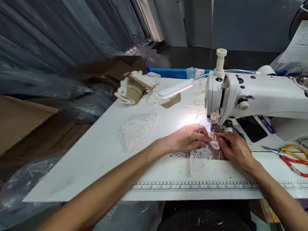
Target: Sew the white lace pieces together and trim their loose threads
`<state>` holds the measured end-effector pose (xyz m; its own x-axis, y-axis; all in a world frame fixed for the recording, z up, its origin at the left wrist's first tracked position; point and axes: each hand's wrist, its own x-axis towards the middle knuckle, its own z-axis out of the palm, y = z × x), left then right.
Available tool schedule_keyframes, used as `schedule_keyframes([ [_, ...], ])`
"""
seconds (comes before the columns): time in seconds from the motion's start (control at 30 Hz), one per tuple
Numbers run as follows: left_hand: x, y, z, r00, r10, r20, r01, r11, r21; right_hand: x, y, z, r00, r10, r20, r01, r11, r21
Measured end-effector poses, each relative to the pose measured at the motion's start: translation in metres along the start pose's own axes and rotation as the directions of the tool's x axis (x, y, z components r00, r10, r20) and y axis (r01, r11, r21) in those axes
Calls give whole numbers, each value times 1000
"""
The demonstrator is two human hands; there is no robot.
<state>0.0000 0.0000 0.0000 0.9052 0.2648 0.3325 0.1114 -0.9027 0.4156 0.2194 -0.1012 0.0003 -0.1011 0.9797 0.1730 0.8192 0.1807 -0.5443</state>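
Both hands are at the needle area of a white sewing machine [267, 94]. The fingers of my left hand [190, 138] are bent and pinch the edge of a small white dotted fabric piece [214, 145] just in front of the presser foot [215, 127]. On the other side, my right hand [234, 148] has its thumb and forefinger close together at the brown plate by the foot; what they hold is hidden. A white lace piece [198, 159] lies below my left hand, partly under the fabric piece.
Another lace piece [138, 130] lies flat at left. Lace bundles [134, 88] and a white lamp [176, 88] are behind. Right of the needle are a black phone [252, 129], a purple pen [266, 124], scissors and pliers [292, 155]. A printed ruler [192, 186] runs along the front edge.
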Motion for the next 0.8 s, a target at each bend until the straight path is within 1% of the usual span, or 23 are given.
schedule_keyframes([
  [0.13,4,-9,8,999,-53,-1,52,995,-85,-1,0,2,1000,-13,-28,11,999,-47],
  [0.23,7,-10,9,997,-78,-17,76,990,-120,-2,0,1,998,-44,-42,42,998,-56],
  [0.37,12,-2,2,998,-64,7,64,996,-60,-2,-2,1,985,-164,-45,165,986,21],
  [0.47,13,6,-3,993,-110,31,109,994,30,-2,-6,8,973,-230,-9,230,971,71],
  [0.53,12,11,-5,984,-178,30,176,982,68,0,-10,13,975,-222,21,219,970,102],
  [0.6,10,14,-9,972,-233,25,232,971,52,2,-14,16,978,-201,54,190,967,170],
  [0.7,5,18,-20,969,-243,50,247,964,-95,6,-21,15,976,-180,122,132,937,324],
  [0.8,-3,20,-34,962,-255,100,272,930,-248,11,-26,11,968,-106,227,1,908,418],
])
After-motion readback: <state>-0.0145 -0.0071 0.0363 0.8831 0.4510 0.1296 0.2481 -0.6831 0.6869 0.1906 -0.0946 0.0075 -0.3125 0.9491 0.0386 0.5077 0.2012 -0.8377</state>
